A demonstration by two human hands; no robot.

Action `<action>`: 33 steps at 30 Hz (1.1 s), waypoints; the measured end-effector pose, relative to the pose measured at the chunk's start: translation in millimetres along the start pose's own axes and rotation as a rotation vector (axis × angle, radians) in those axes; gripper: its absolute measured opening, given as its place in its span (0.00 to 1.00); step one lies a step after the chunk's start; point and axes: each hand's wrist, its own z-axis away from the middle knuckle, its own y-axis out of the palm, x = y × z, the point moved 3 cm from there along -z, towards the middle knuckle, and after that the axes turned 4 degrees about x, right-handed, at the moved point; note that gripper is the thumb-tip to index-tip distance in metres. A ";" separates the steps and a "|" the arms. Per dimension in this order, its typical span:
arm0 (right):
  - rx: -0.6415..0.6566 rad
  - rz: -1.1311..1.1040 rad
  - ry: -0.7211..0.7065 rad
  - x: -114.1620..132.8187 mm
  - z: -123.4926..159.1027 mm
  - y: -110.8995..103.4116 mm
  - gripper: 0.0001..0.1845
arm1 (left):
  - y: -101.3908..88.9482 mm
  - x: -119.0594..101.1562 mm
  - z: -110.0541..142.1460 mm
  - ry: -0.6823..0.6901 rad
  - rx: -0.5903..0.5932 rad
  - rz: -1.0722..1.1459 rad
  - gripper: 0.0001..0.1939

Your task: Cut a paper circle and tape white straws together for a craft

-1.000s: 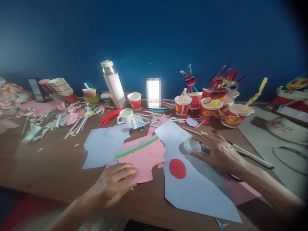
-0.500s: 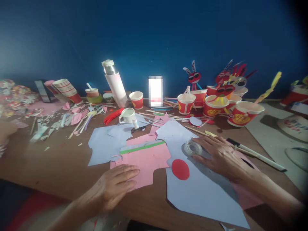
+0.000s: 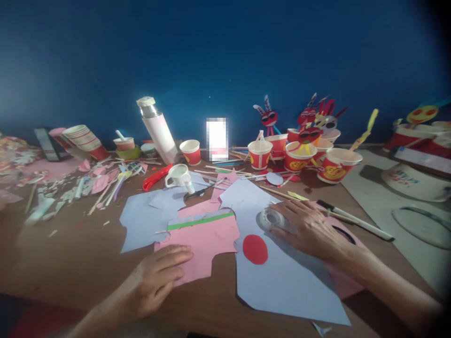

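My left hand (image 3: pixel 157 277) lies with its fingers stretched out over the near left edge of a cut sheet of pink paper (image 3: pixel 207 246). A green strip (image 3: pixel 200 220) runs across the upper part of that sheet. My right hand (image 3: pixel 310 230) rests on a large white sheet (image 3: pixel 282 288), its thumb and fingers round a roll of clear tape (image 3: pixel 270 218). On the white sheet, left of the tape, is a red paper circle (image 3: pixel 255 249). Under and beside my right wrist lies more pink paper (image 3: pixel 347 286), partly hidden.
Behind the papers stand a white mug (image 3: pixel 179 176), scissors (image 3: pixel 204 190), a tilted-looking flask (image 3: pixel 159 134) and a paper cup (image 3: pixel 190 152). Decorated red cups (image 3: pixel 300 157) line the back right. A marker (image 3: pixel 355 220) lies beyond my right hand. Paper scraps (image 3: pixel 66 195) cover the left.
The view has turned right, so everything sits further left in the picture. Both hands keep their places on the papers and the tape. A blurred hand at the far left has left view.
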 end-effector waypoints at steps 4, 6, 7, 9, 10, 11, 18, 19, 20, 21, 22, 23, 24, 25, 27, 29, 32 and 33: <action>-0.021 -0.024 0.010 1.0 1.2 -3.8 0.22 | 0.9 2.9 0.6 -0.017 -0.076 -0.018 0.14; -0.030 -0.021 0.023 -3.6 2.7 -9.1 0.24 | -1.7 2.6 -1.0 -0.023 -0.125 -0.049 0.14; -0.034 -0.015 0.033 -7.8 3.6 -12.6 0.24 | -3.5 2.0 -2.2 -0.025 -0.137 -0.067 0.14; -0.056 0.009 0.072 -20.0 5.9 -21.0 0.22 | -7.7 0.1 -4.8 -0.018 -0.148 -0.081 0.15; -0.080 0.027 0.107 -27.5 7.3 -25.4 0.21 | -9.8 -0.8 -6.2 -0.019 -0.151 -0.074 0.15; -0.100 0.046 0.145 -35.2 8.9 -29.3 0.20 | -11.9 -1.7 -7.7 -0.025 -0.154 -0.060 0.16; -0.102 0.083 0.248 -63.6 17.8 -33.3 0.15 | -18.6 -1.3 -23.3 -0.072 -0.147 -0.013 0.15; -0.097 0.087 0.249 -64.0 18.4 -32.1 0.15 | -18.5 0.7 -26.1 -0.079 -0.153 -0.014 0.15; -0.096 0.089 0.250 -64.0 18.7 -30.9 0.14 | -18.2 3.1 -29.1 -0.086 -0.162 -0.013 0.14; -0.094 0.091 0.247 -63.6 18.8 -29.8 0.13 | -17.4 5.7 -32.3 -0.088 -0.167 -0.007 0.14; -0.095 0.093 0.249 -63.0 18.6 -29.1 0.13 | -16.5 8.2 -35.5 -0.088 -0.168 -0.001 0.13; -0.092 0.094 0.253 -62.4 18.2 -28.4 0.13 | -15.5 10.5 -38.9 -0.084 -0.165 0.002 0.13; -0.082 0.094 0.256 -61.6 17.6 -27.8 0.13 | -14.5 12.9 -42.4 -0.086 -0.158 0.003 0.13; -0.069 0.093 0.257 -60.7 16.9 -27.2 0.13 | -14.1 15.3 -45.9 -0.092 -0.156 -0.001 0.13; -0.033 0.084 0.256 -59.1 15.4 -25.9 0.14 | -15.5 20.3 -52.9 -0.108 -0.177 -0.022 0.13; 0.001 0.061 0.254 -58.8 14.8 -23.6 0.15 | -21.1 26.9 -59.4 -0.129 -0.255 -0.059 0.12; 0.027 0.027 0.286 -62.0 16.0 -19.1 0.15 | -34.9 46.4 -66.0 -0.305 -0.469 -0.055 0.06; 0.035 0.020 0.295 -63.3 16.7 -17.6 0.15 | -38.4 56.6 -67.0 -0.432 -0.518 -0.007 0.06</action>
